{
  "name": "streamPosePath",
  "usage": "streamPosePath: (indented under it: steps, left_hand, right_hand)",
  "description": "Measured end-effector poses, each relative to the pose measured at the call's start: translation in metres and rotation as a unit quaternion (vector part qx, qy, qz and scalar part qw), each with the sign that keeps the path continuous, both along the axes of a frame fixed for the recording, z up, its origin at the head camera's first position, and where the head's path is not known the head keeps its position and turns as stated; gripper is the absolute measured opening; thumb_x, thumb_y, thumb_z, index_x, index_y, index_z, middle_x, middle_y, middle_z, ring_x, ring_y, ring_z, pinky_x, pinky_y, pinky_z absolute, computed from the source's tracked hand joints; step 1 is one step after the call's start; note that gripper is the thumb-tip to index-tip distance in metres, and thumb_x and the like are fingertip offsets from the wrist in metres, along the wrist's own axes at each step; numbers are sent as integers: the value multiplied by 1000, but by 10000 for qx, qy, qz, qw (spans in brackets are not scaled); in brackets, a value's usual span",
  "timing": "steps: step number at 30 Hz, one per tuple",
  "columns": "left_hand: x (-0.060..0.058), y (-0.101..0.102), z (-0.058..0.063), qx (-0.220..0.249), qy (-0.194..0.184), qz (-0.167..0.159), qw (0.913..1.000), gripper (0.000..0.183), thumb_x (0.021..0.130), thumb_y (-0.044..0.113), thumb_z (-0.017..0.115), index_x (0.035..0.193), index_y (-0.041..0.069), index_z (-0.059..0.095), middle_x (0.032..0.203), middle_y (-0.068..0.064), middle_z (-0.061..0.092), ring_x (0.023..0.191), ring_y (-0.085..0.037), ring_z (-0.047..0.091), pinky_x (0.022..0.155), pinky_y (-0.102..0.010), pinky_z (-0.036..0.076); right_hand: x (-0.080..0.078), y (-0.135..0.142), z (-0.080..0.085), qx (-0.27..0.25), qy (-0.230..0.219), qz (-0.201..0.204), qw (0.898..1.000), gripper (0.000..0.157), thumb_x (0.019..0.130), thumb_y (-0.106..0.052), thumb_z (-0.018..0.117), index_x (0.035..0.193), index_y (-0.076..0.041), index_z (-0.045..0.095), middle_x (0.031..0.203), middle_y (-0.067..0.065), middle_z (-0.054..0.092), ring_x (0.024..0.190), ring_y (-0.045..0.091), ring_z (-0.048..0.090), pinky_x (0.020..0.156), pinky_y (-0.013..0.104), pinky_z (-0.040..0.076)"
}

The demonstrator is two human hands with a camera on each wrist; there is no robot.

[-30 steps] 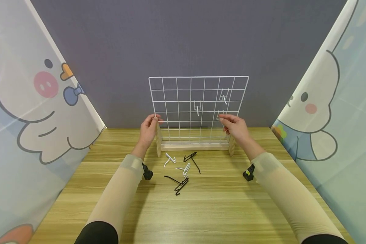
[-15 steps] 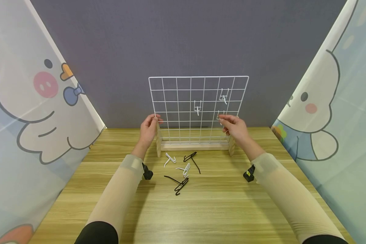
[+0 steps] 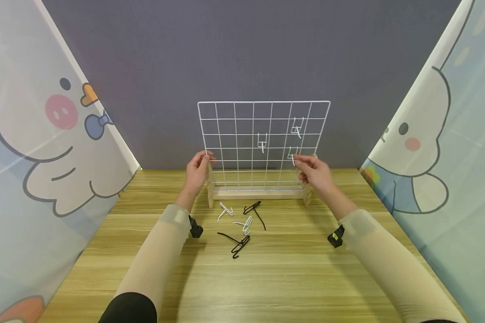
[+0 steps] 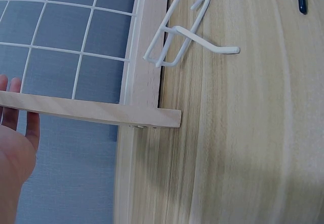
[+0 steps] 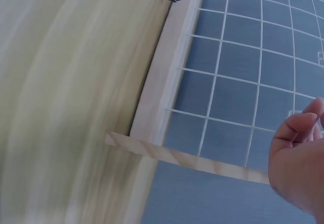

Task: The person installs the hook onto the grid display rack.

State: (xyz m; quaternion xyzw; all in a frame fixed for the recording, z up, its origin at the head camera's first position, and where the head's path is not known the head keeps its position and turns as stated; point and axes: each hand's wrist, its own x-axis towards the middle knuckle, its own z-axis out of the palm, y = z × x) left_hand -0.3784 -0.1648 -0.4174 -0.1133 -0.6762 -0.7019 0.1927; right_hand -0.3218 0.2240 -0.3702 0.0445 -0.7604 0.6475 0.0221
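Note:
A white wire grid panel (image 3: 242, 134) stands upright in a wooden base (image 3: 258, 194). My left hand (image 3: 196, 171) grips the left wooden upright (image 4: 96, 110), with fingers on its far side in the left wrist view. Near the right upright (image 5: 202, 164), my right hand (image 3: 316, 172) has its thumb and forefinger at the prong of a low white hook (image 3: 293, 159) hung on the grid. That prong shows beside the fingertips; the right wrist view hides it behind the hand. Two more white hooks hang higher, a middle hook (image 3: 262, 144) and an upper right hook (image 3: 297, 130).
Before the stand lie two white hooks, the left one (image 3: 225, 211) and a nearer one (image 3: 245, 224). Two black hooks lie there too, one by the base (image 3: 254, 211) and one nearer me (image 3: 240, 244). A grey wall (image 3: 242, 54) rises behind the table (image 3: 283, 278).
My right hand and forearm have shifted slightly right, so more of the low white hook and its prong shows. My left hand keeps its place on the upright.

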Motion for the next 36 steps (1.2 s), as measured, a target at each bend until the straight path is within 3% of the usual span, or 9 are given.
streamPosePath:
  steps: [4, 6, 9, 13, 16, 23, 28, 32, 36]
  left_hand:
    - [-1, 0, -1, 4, -15, -6, 10000, 24, 116, 15, 53, 122, 1, 71, 123, -37, 70, 113, -39, 74, 102, -33, 57]
    - [-2, -1, -1, -1, -7, -16, 10000, 26, 116, 14, 53, 124, -3, 69, 122, -37, 70, 115, -43, 73, 107, -40, 57]
    - [-2, -1, -1, 13, -1, -29, 10000, 26, 116, 13, 52, 124, -4, 69, 122, -37, 69, 110, -34, 76, 113, -50, 55]
    - [-1, -1, 0, 35, 3, -31, 10000, 22, 116, 15, 52, 121, 4, 71, 121, -35, 71, 98, -9, 76, 103, -36, 58]
    - [-1, -1, -1, 54, -3, -22, 10000, 21, 116, 15, 53, 119, 7, 72, 119, -32, 72, 96, -5, 74, 93, -22, 56]
    - [-1, 0, -1, 130, -33, -11, 9999, 22, 115, 14, 53, 121, 3, 72, 118, -31, 73, 96, -4, 75, 94, -22, 57]
    - [-2, -1, -2, 152, -31, -11, 9999, 22, 115, 12, 53, 121, 2, 71, 121, -35, 71, 99, -12, 76, 95, -23, 58]
    - [-2, -1, -1, 58, -36, 0, 10000, 25, 115, 14, 54, 125, -4, 69, 121, -33, 72, 109, -30, 76, 96, -24, 57]
    - [-1, -1, 0, 11, -62, -28, 10000, 32, 116, 15, 54, 131, -10, 65, 123, -33, 72, 113, -38, 74, 87, -21, 55]
  right_hand:
    - [8, 6, -8, 104, -99, 132, 9998, 50, 113, -28, 63, 154, 0, 56, 104, -14, 69, 76, 5, 61, 68, 21, 54]
    - [12, 9, -16, 144, -167, 204, 9995, 48, 114, -27, 62, 153, -1, 56, 104, -14, 70, 77, 5, 61, 69, 21, 54]
    - [17, 10, -29, 204, -267, 301, 9990, 46, 113, -25, 62, 151, 0, 57, 104, -14, 71, 78, 5, 59, 68, 21, 53]
    - [22, 7, -47, 327, -390, 437, 9977, 44, 112, -24, 64, 147, 2, 59, 108, -8, 72, 77, 7, 60, 67, 23, 53]
    - [25, 3, -61, 412, -519, 608, 9960, 44, 113, -23, 63, 147, 5, 59, 112, -2, 72, 77, 9, 62, 68, 25, 54]
    - [28, -13, -86, 634, -878, 1091, 9881, 45, 112, -19, 63, 145, 12, 58, 107, 4, 71, 78, 13, 64, 66, 26, 52]
    - [27, -29, -96, 885, -1174, 1324, 9802, 43, 110, -19, 66, 143, 8, 62, 110, 11, 74, 78, 11, 62, 65, 24, 50]
    - [27, -42, -99, 1150, -1219, 1409, 9757, 40, 109, -21, 67, 140, 4, 66, 112, 14, 77, 82, 13, 65, 68, 26, 53]
    - [25, -55, -102, 1318, -1178, 1474, 9731, 35, 108, -20, 70, 136, 1, 70, 103, 13, 76, 85, 17, 67, 72, 29, 55]
